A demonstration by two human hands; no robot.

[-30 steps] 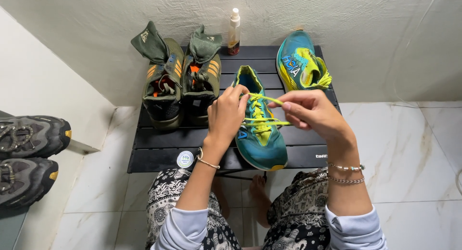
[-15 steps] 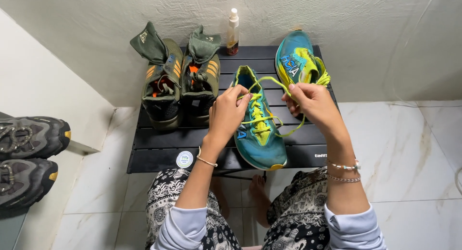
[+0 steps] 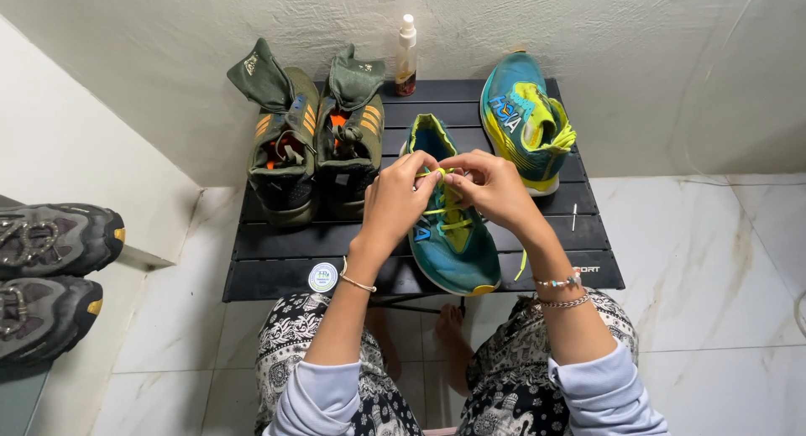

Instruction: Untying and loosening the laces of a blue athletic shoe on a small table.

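Left hand [image 3: 401, 199]: pinching yellow lace [image 3: 445, 172] over teal shoe [image 3: 449, 234].
Right hand [image 3: 491, 187]: gripping the lace, apparently at a knot.
Table [image 3: 277, 239]: black, slatted.

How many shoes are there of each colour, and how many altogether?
Teal and yellow: 2, one under both hands, one tipped on its side at the table's back right.
Olive green: 2, and, side by side on the table.
Grey and black: 2, and, at the left edge.
Total: 6
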